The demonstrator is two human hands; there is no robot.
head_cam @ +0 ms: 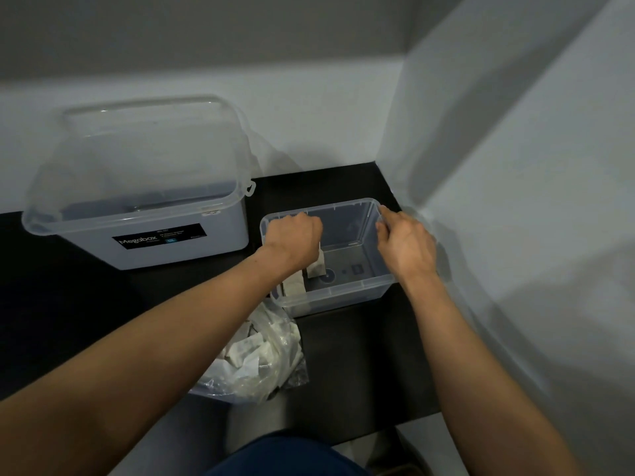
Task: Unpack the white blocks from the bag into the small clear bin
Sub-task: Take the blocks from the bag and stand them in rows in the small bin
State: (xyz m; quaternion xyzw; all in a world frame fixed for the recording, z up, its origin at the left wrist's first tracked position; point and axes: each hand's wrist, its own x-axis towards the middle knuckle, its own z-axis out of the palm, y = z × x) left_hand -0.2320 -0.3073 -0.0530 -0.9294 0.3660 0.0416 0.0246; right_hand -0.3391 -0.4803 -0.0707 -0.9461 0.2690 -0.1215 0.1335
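Note:
The small clear bin (343, 290) sits on the black table near the right wall. My left hand (292, 240) hangs over the bin's left side, fingers closed on a white block (316, 266) that sticks out below the fist. Another white block (293, 285) lies in the bin's near left corner. My right hand (405, 243) grips the bin's right rim. The clear plastic bag (261, 359) with several white blocks lies on the table in front of the bin, partly under my left forearm.
A large lidded Megabox container (147, 214) stands at the back left. White walls close in at the back and right (515, 201). The table's front edge (378, 431) runs near my body.

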